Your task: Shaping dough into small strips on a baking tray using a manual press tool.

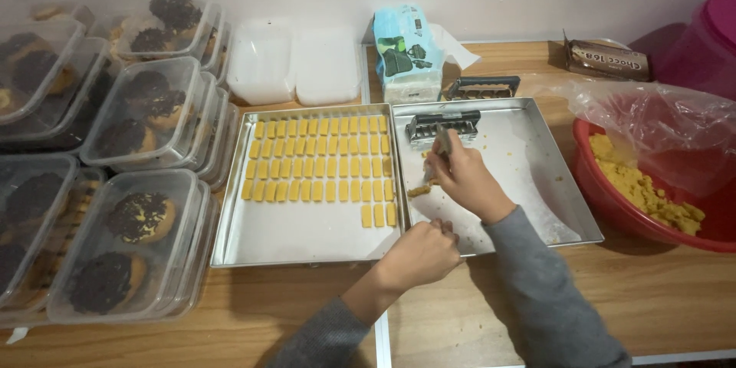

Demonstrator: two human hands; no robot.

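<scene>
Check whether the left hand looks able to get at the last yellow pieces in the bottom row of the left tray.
Probably yes: the left hand rests at the tray edge just below those yellow pieces, with only bare tray between.

Right hand (460, 172), perhaps gripping knife (438, 155)

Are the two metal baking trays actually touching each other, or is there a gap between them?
Touching. In the head view, the left tray with the yellow dough pieces and the right tray meet edge to edge, with no table showing between their rims.
</scene>
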